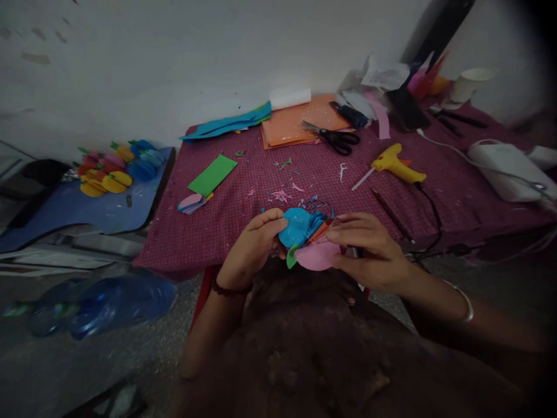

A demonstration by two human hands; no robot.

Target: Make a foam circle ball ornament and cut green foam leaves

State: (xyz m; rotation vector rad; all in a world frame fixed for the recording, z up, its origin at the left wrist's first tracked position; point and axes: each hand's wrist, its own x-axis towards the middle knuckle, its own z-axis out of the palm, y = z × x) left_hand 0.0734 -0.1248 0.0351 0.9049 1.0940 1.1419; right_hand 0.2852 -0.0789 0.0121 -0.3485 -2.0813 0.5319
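Observation:
My left hand [256,239] pinches a round blue paper piece [294,227] between thumb and fingers at the table's near edge. Opposite it, my right hand [369,249] is closed on a pink paper piece [318,256] with a curved edge. A small green paper leaf [292,256] pokes out below the blue piece. Dark blue folded strips [314,225] and a bit of orange paper show between the two hands. Whether all these parts are joined, I cannot tell.
Paper scraps [282,196] litter the red checked tablecloth [174,232]. Beyond lie black-handled scissors [342,139], orange sheets [285,125], a yellow glue gun [398,164] and a pencil [391,215]. A green paper rectangle [213,175] is at left. Colourful paper fruits [116,181] rest on a blue board.

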